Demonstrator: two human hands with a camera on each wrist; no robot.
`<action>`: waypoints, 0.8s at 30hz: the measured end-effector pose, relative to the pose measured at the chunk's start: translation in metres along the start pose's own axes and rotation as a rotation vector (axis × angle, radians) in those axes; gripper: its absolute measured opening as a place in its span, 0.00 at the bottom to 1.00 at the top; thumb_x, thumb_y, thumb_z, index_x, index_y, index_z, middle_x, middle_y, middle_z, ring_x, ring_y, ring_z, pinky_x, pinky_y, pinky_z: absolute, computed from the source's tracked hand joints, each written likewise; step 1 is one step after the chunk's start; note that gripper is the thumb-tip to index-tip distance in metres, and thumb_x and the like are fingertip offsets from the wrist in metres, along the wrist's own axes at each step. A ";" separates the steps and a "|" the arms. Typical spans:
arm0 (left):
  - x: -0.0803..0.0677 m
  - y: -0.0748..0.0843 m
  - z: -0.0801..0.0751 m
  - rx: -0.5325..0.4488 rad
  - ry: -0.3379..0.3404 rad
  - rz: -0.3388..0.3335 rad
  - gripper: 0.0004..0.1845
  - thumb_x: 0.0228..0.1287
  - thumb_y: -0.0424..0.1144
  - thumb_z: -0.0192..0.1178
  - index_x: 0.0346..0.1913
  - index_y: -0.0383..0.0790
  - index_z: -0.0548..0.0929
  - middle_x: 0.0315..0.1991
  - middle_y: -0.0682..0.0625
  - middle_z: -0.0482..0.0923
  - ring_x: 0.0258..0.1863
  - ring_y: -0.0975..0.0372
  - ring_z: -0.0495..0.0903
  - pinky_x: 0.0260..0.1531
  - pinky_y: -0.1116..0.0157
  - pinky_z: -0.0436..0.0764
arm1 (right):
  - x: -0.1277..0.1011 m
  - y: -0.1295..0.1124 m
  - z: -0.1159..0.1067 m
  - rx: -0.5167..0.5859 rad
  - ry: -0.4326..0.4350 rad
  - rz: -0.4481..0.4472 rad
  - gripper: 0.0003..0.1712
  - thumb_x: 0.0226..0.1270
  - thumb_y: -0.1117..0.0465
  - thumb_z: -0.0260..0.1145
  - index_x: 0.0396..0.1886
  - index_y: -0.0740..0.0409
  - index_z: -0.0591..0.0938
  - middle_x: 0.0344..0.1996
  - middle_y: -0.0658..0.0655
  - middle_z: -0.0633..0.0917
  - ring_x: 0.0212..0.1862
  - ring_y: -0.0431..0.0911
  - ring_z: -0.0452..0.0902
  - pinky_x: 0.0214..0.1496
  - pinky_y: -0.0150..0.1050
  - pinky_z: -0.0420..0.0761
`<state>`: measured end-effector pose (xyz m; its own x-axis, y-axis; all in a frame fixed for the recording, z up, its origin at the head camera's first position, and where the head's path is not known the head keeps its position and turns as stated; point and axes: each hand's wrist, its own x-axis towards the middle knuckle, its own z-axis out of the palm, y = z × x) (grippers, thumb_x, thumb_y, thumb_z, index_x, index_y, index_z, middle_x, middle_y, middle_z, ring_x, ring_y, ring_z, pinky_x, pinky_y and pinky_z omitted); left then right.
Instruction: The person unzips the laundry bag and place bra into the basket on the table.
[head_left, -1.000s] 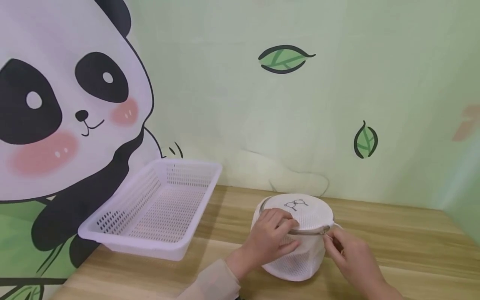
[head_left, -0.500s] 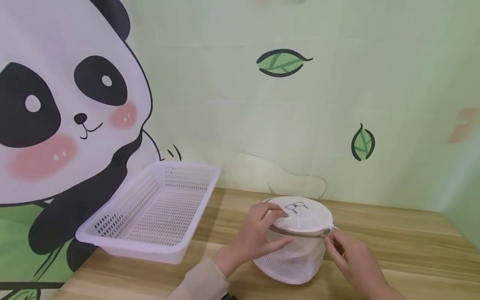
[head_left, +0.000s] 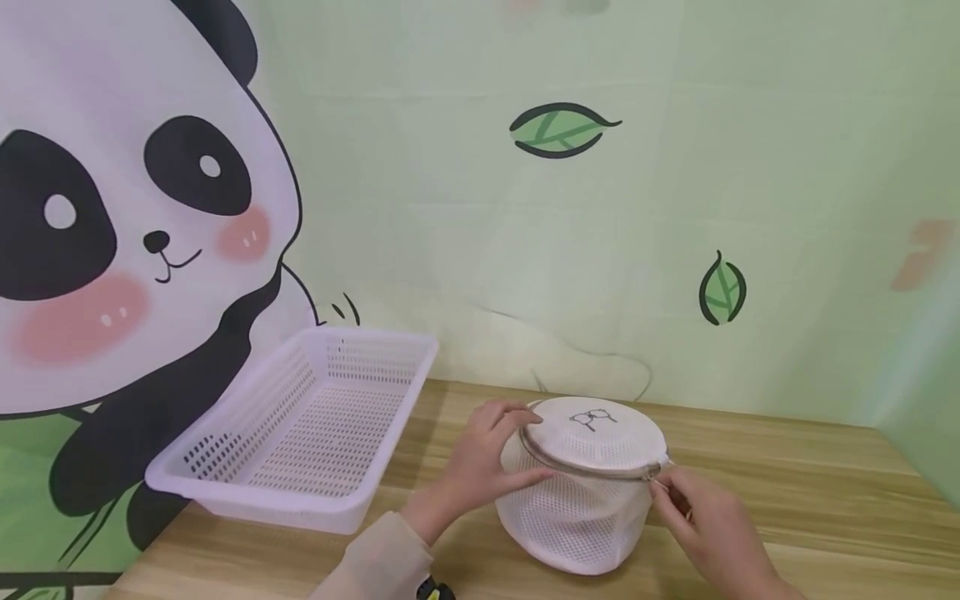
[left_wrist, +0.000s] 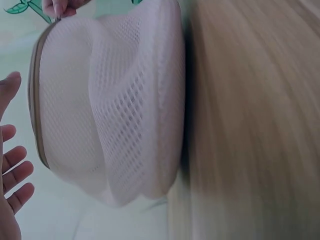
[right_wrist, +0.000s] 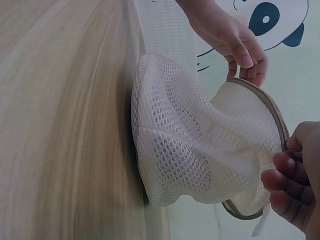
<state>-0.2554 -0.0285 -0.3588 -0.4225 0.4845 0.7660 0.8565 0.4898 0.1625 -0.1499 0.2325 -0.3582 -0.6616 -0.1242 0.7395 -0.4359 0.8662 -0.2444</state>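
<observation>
A round white mesh bag [head_left: 585,508] with a grey zipper round its lid stands on the wooden table [head_left: 787,500]; a small glasses drawing marks the lid. My left hand [head_left: 517,442] holds the bag's left rim, fingers over the top edge and thumb on the side. At the right end of the zipper my right hand [head_left: 660,483] pinches the zipper pull [head_left: 657,472]. The right wrist view shows the bag [right_wrist: 200,145] sagging sideways, with the left hand's fingertips [right_wrist: 250,70] on the zipper rim. In the left wrist view the bag [left_wrist: 110,110] fills the middle.
A white perforated plastic basket [head_left: 247,500] sits empty to the left of the bag, partly over the table's left edge. A wall with a panda and leaf pattern [head_left: 150,208] stands close behind. Bare wooden tabletop stretches to the right.
My left hand has slid from the top of the lid to the bag's left rim. The lid now tilts slightly and shows more. The right hand has stayed at the zipper pull.
</observation>
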 end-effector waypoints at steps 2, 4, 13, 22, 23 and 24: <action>-0.002 -0.003 0.001 -0.005 -0.008 -0.023 0.34 0.39 0.53 0.76 0.51 0.44 0.77 0.52 0.49 0.76 0.54 0.57 0.74 0.56 0.57 0.75 | -0.001 0.001 0.000 0.005 0.009 -0.010 0.16 0.50 0.71 0.70 0.22 0.46 0.75 0.18 0.36 0.68 0.23 0.24 0.61 0.22 0.20 0.65; -0.003 -0.006 0.001 -0.023 -0.018 -0.049 0.36 0.39 0.53 0.76 0.52 0.44 0.76 0.52 0.48 0.75 0.54 0.57 0.74 0.57 0.56 0.75 | -0.001 0.002 0.001 0.009 0.019 -0.023 0.16 0.50 0.72 0.70 0.22 0.46 0.75 0.18 0.36 0.68 0.23 0.24 0.61 0.22 0.19 0.64; -0.009 -0.022 0.008 -0.214 -0.115 -0.276 0.43 0.39 0.48 0.78 0.61 0.39 0.71 0.59 0.42 0.73 0.62 0.51 0.71 0.62 0.50 0.72 | -0.002 0.002 0.002 0.034 0.038 -0.044 0.16 0.48 0.73 0.70 0.22 0.47 0.76 0.18 0.36 0.69 0.23 0.24 0.61 0.22 0.18 0.64; -0.012 -0.031 0.016 -0.408 -0.174 -0.426 0.45 0.45 0.47 0.75 0.67 0.39 0.67 0.66 0.41 0.68 0.67 0.48 0.66 0.63 0.47 0.70 | -0.004 0.003 0.003 0.040 0.039 -0.032 0.16 0.49 0.74 0.70 0.23 0.48 0.76 0.18 0.35 0.68 0.23 0.24 0.60 0.22 0.19 0.64; -0.012 -0.031 0.017 -0.417 -0.177 -0.436 0.45 0.45 0.47 0.75 0.67 0.39 0.66 0.66 0.41 0.67 0.67 0.48 0.66 0.63 0.47 0.70 | -0.004 0.003 0.003 0.040 0.035 -0.026 0.16 0.49 0.74 0.70 0.23 0.48 0.76 0.18 0.35 0.68 0.23 0.24 0.60 0.23 0.19 0.64; -0.012 -0.032 0.018 -0.427 -0.179 -0.443 0.45 0.46 0.46 0.75 0.67 0.39 0.66 0.67 0.41 0.67 0.67 0.48 0.67 0.63 0.48 0.70 | -0.004 0.003 0.003 0.039 0.030 -0.019 0.16 0.50 0.73 0.70 0.23 0.48 0.76 0.18 0.35 0.68 0.23 0.24 0.60 0.23 0.19 0.64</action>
<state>-0.2830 -0.0367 -0.3845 -0.7748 0.4337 0.4600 0.6166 0.3573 0.7015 -0.1506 0.2339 -0.3641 -0.6343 -0.1255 0.7628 -0.4723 0.8441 -0.2538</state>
